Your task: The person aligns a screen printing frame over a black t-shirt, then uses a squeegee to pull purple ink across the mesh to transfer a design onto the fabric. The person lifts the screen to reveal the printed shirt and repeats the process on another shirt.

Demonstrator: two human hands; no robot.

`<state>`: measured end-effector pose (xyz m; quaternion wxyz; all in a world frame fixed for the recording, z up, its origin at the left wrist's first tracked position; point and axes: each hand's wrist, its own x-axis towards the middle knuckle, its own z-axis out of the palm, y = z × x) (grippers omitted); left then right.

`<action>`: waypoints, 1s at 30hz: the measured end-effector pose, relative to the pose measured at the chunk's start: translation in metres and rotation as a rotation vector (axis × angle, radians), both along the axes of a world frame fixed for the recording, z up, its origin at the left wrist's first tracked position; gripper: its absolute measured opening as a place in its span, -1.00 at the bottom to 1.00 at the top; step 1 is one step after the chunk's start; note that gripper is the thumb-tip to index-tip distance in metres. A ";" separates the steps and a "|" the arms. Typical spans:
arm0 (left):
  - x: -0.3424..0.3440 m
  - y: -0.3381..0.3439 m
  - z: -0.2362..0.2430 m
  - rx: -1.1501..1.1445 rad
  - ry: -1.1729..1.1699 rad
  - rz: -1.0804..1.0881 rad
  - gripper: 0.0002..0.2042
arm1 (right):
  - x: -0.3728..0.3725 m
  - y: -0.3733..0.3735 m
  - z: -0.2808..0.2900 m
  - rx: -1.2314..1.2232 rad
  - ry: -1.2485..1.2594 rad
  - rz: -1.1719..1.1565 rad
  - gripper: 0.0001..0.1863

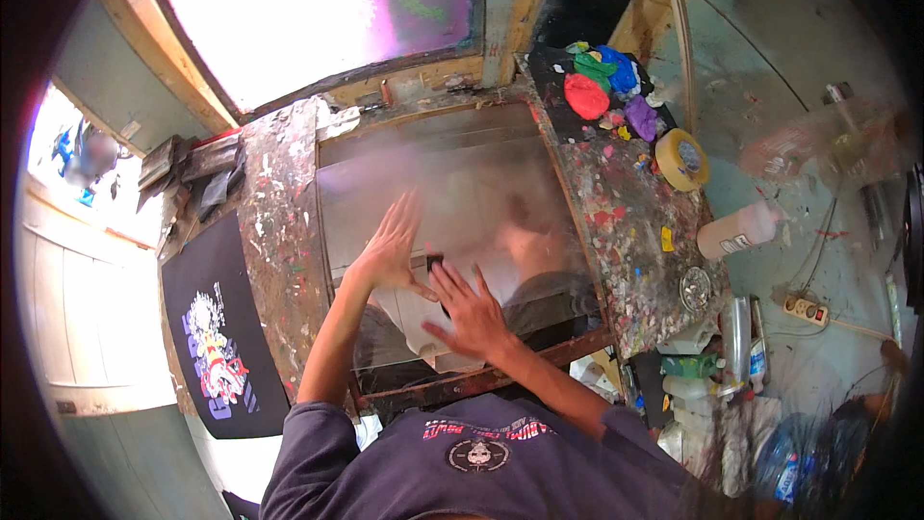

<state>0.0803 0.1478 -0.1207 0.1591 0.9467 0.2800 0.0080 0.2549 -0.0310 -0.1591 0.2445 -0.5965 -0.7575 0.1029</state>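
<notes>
A glossy, mirror-like pane [462, 159] lies framed in the worktop in front of me, with a hazy patch toward its far left. My left hand [393, 248] is over its left half, palm down, fingers stretched out and pointing away from me. Nearer to me, my right hand [467, 313] lies flat over the middle of the pane with its fingers apart, close to my left thumb. Both hands seem to touch the pane and hold nothing that I can see. A dark spot beside my right fingers could be a reflection; I cannot tell.
Left of the pane, black printed fabric [252, 303] lies on the paint-spattered worktop [274, 183]. At the right are colourful crumpled lumps [587, 94], a yellow tape roll [666, 159], a bottle [736, 231], and a round metal dish [695, 289]. A power strip [806, 310] lies farther right.
</notes>
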 end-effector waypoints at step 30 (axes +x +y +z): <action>0.000 -0.001 -0.004 -0.040 -0.063 0.022 0.76 | 0.049 -0.039 0.011 -0.110 -0.053 -0.509 -0.07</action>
